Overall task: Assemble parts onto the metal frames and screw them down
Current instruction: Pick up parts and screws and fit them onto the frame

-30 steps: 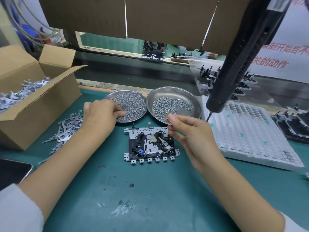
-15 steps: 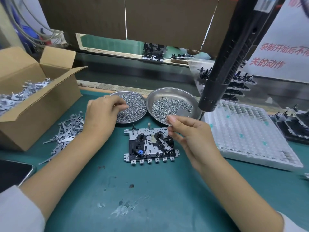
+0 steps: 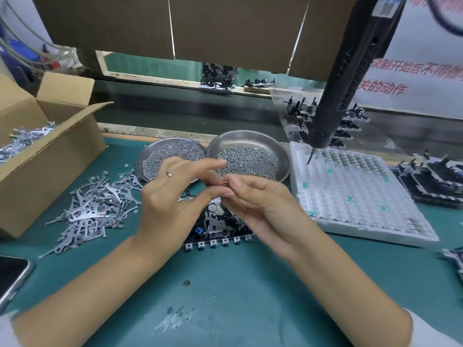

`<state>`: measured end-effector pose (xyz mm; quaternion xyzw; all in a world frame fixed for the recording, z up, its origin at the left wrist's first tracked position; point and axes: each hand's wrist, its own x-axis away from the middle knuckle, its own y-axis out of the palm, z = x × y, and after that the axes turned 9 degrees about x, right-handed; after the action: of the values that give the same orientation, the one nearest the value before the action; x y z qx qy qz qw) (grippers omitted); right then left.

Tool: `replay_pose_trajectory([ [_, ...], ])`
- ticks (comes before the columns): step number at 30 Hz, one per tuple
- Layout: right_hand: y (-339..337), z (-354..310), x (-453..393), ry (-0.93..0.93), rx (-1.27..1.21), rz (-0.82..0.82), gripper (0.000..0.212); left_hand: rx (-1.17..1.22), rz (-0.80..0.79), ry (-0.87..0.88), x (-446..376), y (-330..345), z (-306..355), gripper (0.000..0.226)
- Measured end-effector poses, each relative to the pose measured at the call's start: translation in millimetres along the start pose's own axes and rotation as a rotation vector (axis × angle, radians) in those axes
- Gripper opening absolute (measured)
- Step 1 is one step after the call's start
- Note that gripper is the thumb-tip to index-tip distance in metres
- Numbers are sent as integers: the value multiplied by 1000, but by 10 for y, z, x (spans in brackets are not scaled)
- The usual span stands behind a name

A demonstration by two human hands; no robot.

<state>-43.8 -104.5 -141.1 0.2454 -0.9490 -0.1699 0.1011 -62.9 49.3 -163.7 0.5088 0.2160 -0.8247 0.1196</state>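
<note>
A: Where do we have the metal frame (image 3: 218, 236)?

B: It lies flat on the green mat (image 3: 250, 296), just below our hands, which hide much of it.

A: And our grip?

B: Our right hand (image 3: 260, 206) pinches a small brass-coloured part (image 3: 226, 183) at its fingertips. Our left hand (image 3: 170, 196) meets it there, thumb and forefinger closing in; whether it holds anything of its own we cannot tell.

A: Around us?

B: Two steel dishes, the left dish (image 3: 150, 156) and right dish (image 3: 253, 139), both with screws. Loose metal levers (image 3: 92, 211) lie beside the cardboard box (image 3: 50, 159). The electric screwdriver (image 3: 350, 71) hangs over the white tray (image 3: 363, 196).
</note>
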Motion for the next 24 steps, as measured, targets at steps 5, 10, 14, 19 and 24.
replay_pose_trajectory([
  [5, 0, -3, 4, -5, -25, -11, 21, -8, 18, 0, 8, 13, 6, 36],
  [10, -3, -9, 15, -6, -39, -20, 23, -19, 27, 1, -4, 15, 32, 30],
  [14, -10, -25, 19, 16, -33, -12, 38, -16, 22, 15, -4, 18, 30, 32],
  [19, -31, -52, 22, 69, -51, -61, 50, -14, 10, 50, 3, 15, 19, 30],
  [24, -42, -75, 22, 120, -58, -76, 47, -16, -2, 68, 0, 14, 38, 29],
])
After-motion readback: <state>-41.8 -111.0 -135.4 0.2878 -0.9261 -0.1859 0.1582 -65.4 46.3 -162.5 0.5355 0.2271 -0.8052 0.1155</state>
